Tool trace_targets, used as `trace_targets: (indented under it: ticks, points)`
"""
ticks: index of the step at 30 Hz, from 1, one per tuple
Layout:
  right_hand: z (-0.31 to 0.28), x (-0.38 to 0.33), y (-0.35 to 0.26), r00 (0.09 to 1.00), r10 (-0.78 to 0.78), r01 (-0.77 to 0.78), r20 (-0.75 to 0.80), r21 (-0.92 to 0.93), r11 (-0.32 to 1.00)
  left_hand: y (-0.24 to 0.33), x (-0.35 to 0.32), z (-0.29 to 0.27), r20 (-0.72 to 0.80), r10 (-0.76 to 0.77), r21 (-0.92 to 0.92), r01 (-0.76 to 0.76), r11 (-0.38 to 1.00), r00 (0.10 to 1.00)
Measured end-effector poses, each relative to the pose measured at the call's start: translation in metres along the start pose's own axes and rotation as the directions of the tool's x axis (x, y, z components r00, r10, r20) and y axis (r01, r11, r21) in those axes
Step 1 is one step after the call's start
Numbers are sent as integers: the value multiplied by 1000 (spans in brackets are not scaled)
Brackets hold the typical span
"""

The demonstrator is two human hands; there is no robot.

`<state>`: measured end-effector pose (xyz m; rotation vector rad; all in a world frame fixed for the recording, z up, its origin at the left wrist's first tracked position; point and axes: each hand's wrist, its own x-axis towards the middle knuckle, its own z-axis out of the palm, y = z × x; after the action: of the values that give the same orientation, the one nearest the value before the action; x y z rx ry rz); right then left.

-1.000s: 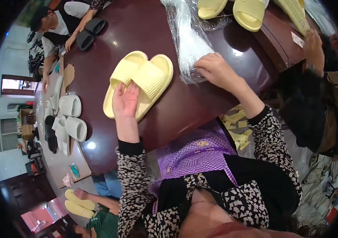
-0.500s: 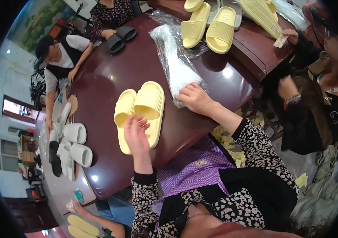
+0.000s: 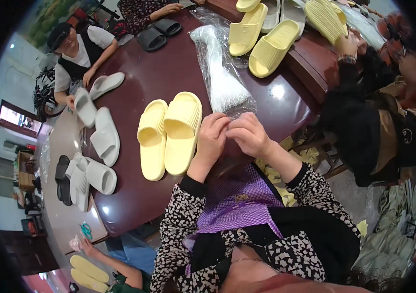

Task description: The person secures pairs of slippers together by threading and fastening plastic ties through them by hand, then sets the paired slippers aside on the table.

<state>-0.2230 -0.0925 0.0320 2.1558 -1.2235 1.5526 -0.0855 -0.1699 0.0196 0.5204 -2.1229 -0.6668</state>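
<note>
My left hand (image 3: 211,136) and my right hand (image 3: 251,135) meet at the table's near side, fingertips pinched together. Whatever lies between the fingers is too small or hidden to make out. Just beyond them is a clear plastic bag (image 3: 221,73) with a long bundle of thin white material in it. A pair of yellow slide sandals (image 3: 182,136) lies side by side to the left of my left hand, toes pointing away from me. Neither hand touches these slides.
More yellow slides (image 3: 274,49) stand at the far right. Black slides (image 3: 152,39) lie at the far side, grey slides (image 3: 105,136) at the left. Teal scissors (image 3: 86,230) rest at lower left. Co-workers sit around the dark red table (image 3: 139,215).
My left hand has left the yellow slides and joined my right, which has come off the bag's near end. At the left, a co-worker has shifted some grey slides.
</note>
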Motion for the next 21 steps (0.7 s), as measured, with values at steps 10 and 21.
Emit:
trace_targets:
  ticks: [10,21]
  points:
    - [12,15,51,894,265,-167,362,-278,946,9,-23,-11,-15,-481,-696,336,635,877]
    - [31,0,102,740,375,-73,558,-488,870,49,-81,-109,-163,-640,-830,246,501,751]
